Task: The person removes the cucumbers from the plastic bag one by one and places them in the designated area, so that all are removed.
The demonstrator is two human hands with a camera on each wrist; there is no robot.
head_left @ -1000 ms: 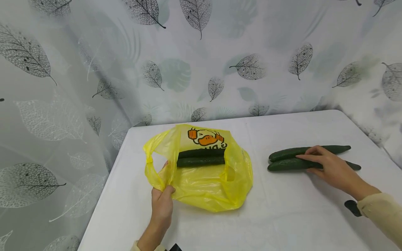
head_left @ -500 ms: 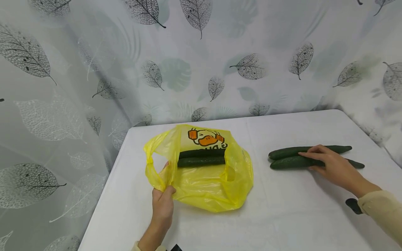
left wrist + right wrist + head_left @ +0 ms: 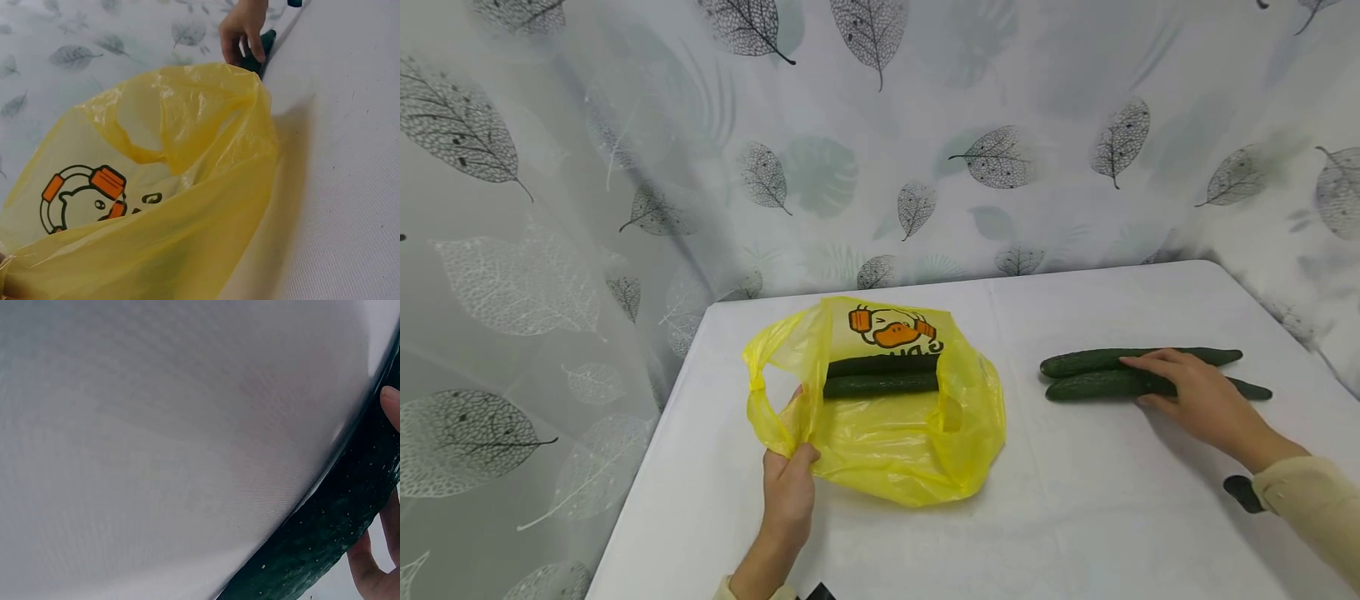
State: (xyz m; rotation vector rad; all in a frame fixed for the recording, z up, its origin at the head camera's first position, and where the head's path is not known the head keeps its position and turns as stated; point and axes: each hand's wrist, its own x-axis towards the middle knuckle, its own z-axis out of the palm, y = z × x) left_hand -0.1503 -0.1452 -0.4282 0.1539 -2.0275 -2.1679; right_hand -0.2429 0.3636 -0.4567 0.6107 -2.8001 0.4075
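My left hand (image 3: 790, 493) grips the rim of a yellow plastic bag (image 3: 887, 454) at its near left side. The bag lies on the table with its mouth spread, showing a printed duck. Two dark green cucumbers (image 3: 880, 384) rest inside, their ends hidden by the plastic. Over at the right, my right hand (image 3: 1202, 404) holds the nearer of two long cucumbers (image 3: 1090, 386) around its middle. In the right wrist view, thumb and fingers lie on opposite sides of this cucumber (image 3: 325, 531). The farther cucumber (image 3: 1082, 362) lies alongside, partly behind my fingers.
A white cloth covers the table (image 3: 1075, 500). Behind it and along the left hangs a pale leaf-patterned curtain (image 3: 850, 125). A small dark object (image 3: 1243, 493) shows beside the right sleeve.
The nearer cucumber has shifted slightly right and away from me with my right hand, its right end reaching farther right. My left hand and the bag stay almost still.
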